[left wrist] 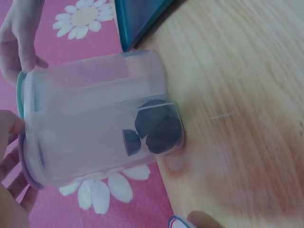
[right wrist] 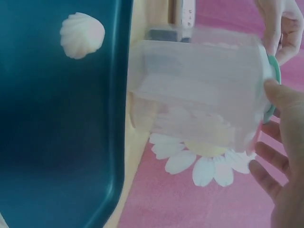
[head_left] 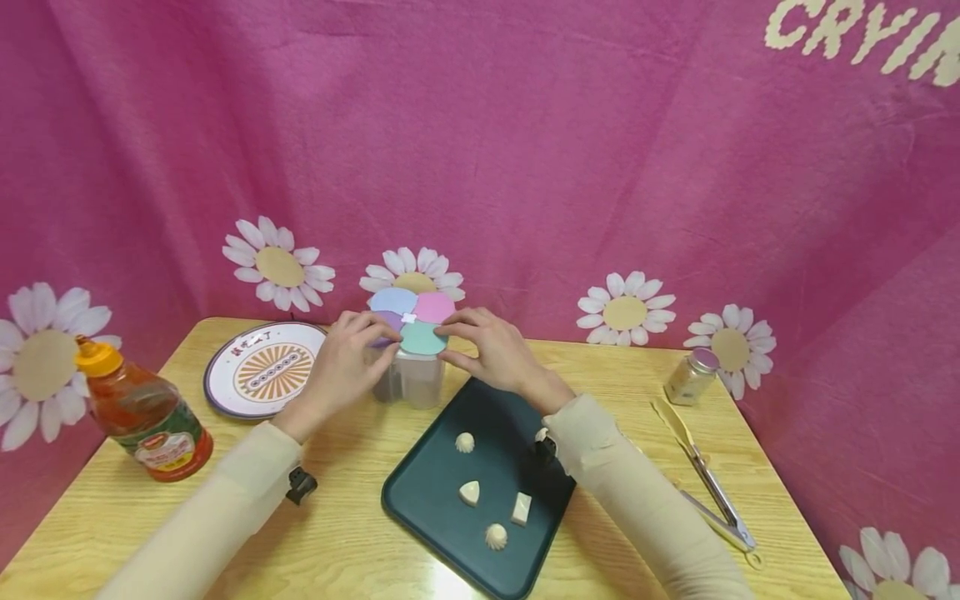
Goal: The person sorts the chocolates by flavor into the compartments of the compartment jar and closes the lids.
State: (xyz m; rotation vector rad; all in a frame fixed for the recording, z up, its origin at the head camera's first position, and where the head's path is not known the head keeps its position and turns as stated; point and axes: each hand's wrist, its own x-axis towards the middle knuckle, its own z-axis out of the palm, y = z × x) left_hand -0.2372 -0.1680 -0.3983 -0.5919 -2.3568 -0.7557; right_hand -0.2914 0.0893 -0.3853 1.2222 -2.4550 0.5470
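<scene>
A translucent plastic storage container point(head_left: 422, 385) with several compartments stands upright at the back of the table. Its petal-shaped lid point(head_left: 422, 340) has light blue, pink, purple and green sections. At the lid's left edge, my left hand point(head_left: 341, 362) grips the rim with thumb and fingers near the purple and green petals. My right hand point(head_left: 495, 350) holds the right edge of the green petal between thumb and fingers. Dark pieces point(left wrist: 164, 135) lie at the bottom of one compartment in the left wrist view. Both hands partly cover the lid.
A dark tray point(head_left: 420, 479) bearing several cream-coloured pieces point(head_left: 469, 493) lies in front of the container. To the left are a white plate point(head_left: 225, 379) and a ketchup bottle point(head_left: 150, 417). Tongs point(head_left: 705, 471) and a small lidded jar point(head_left: 690, 379) are at right.
</scene>
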